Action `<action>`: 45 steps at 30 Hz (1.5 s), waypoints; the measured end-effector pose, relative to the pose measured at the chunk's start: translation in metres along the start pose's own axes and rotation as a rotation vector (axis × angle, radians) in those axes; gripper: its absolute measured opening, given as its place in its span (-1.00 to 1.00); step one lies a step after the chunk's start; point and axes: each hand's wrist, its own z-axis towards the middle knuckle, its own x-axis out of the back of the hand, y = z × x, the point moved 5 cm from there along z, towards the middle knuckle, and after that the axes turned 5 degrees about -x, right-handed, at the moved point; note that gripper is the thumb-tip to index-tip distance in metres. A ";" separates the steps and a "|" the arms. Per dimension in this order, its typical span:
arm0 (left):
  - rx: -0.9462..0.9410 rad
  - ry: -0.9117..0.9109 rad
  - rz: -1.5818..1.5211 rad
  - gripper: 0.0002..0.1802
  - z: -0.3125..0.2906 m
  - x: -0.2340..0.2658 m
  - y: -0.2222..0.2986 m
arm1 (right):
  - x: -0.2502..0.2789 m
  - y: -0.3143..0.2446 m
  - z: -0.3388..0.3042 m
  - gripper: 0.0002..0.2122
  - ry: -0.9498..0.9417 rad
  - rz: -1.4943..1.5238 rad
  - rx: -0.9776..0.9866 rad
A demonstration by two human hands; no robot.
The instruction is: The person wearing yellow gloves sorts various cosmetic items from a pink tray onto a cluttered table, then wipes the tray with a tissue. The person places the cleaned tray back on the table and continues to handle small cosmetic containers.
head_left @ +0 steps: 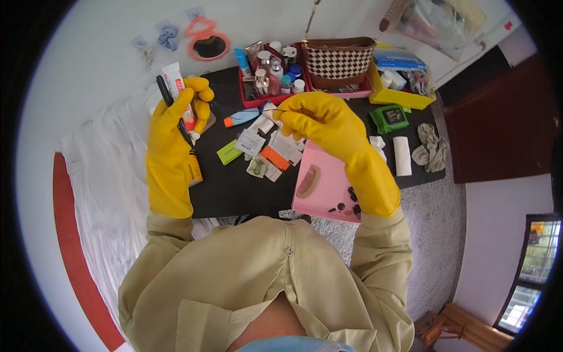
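Observation:
Yellow rubber gloves cover both hands. At the left of the table, my left hand is closed around a white and red squeeze tube and a black pen-like stick, both held upright. My right hand is raised above the middle of the table, its thumb and fingertips pinched on a thin dark strand that sticks out to the left. Below that strand lie a blue and orange tube, a green box, an orange packet and several white cards and papers.
A pink tray with a comb sits at the near edge. Along the back stand a red box of bottles, a checkered handbag and a yellow box. Green wipes, a white roll and a grey cloth lie right.

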 end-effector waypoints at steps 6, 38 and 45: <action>0.028 0.257 0.057 -0.67 -0.022 0.039 0.007 | -0.009 0.060 0.046 -0.83 -0.012 -0.187 -0.050; 0.067 0.187 0.004 -0.68 0.019 0.102 -0.007 | 0.214 0.069 -0.096 -0.79 1.180 -1.254 -0.171; 0.673 0.140 0.598 -0.55 -0.009 0.118 -0.102 | 0.356 0.055 -0.254 -0.81 1.212 -0.001 0.329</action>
